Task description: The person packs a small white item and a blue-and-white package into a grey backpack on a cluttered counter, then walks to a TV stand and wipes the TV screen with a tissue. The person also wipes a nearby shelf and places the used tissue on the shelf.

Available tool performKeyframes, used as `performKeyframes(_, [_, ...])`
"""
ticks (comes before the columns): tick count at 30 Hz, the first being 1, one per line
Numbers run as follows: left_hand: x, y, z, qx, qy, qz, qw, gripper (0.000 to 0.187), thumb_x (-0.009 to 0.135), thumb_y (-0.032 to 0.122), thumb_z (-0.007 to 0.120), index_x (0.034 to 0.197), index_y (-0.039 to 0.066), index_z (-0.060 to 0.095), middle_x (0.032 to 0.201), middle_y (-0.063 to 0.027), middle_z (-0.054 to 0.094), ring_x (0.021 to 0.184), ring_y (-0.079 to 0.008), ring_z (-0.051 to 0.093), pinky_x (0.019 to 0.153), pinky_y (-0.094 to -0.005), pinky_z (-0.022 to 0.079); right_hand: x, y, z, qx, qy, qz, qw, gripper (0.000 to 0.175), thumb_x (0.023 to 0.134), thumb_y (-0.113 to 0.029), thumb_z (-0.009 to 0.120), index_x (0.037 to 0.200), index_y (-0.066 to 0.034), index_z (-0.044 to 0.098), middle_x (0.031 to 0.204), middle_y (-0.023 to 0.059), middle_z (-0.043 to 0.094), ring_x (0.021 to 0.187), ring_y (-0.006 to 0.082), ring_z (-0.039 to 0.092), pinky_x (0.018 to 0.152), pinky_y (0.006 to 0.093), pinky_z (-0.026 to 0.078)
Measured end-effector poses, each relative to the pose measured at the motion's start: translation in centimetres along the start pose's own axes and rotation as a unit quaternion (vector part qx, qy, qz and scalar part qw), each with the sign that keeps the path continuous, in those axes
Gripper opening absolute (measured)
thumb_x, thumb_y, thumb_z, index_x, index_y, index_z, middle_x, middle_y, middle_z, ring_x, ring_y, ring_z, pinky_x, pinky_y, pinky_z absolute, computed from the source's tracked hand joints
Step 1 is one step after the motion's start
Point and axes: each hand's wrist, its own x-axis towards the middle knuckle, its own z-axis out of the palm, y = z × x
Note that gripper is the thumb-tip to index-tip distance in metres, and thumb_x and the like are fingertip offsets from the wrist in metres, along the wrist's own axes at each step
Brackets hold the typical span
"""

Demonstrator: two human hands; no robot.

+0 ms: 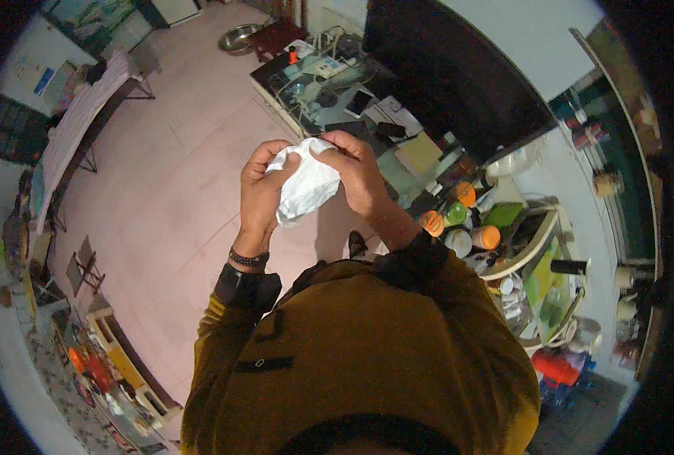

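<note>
A crumpled white sheet, thin plastic or paper (308, 190), hangs between my two hands over the pink floor. My left hand (263, 187) pinches its upper left edge between thumb and fingers; a dark beaded bracelet circles that wrist. With thumb and curled fingers, my right hand (355, 170) grips the upper right edge. Some of the fingertips are hidden behind the sheet and the thumbs.
A cluttered glass-topped cabinet (291, 122) bears a phone (360, 103) and cables, with a large dark screen (456, 74) behind. Jars with orange lids (486, 237) stand at right. A bed-like platform (87, 102) and a small folding chair (87, 270) are at left.
</note>
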Motion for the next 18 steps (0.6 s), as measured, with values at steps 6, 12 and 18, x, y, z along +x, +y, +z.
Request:
performKeyframes(6, [0.1,-1.6,0.4,0.053,0.032,0.051,0.997,0.014,0.098,0.015,0.056,0.1,0.003,0.063,0.086,0.0023,0.062,0.076,-0.0044,0.053,0.067,-0.0204,0.043,-2.6,1.0,-0.1,0.017,-0.034,0.033,0.999,0.033,0.094,-0.027,0.06,0.111,0.0005,0.061,0.091,0.0017,0.066,0.084,0.0093,0.06,0.075,0.0261,0.047])
performKeyframes(12, [0.7,-3.6,0.3,-0.034,0.043,0.023,0.998,0.014,0.098,0.015,0.055,0.1,0.002,0.061,0.085,0.0025,0.059,0.075,-0.006,0.052,0.068,-0.0218,0.044,-4.0,2.1,-2.2,-0.087,0.067,0.063,0.992,0.027,0.085,-0.013,0.066,0.108,0.0001,0.063,0.093,0.0026,0.065,0.086,0.0105,0.059,0.076,0.0254,0.047])
performKeyframes(18, [1.6,-4.5,0.8,-0.115,-0.157,-0.134,0.972,0.038,0.101,0.034,0.049,0.118,0.0,0.053,0.089,-0.0052,0.062,0.076,-0.0146,0.064,0.07,-0.025,0.047,-4.9,1.2,-4.3,-0.017,0.109,-0.029,0.993,0.028,0.083,0.003,0.049,0.105,-0.0024,0.065,0.099,0.0045,0.064,0.086,0.0118,0.059,0.076,0.0259,0.048])
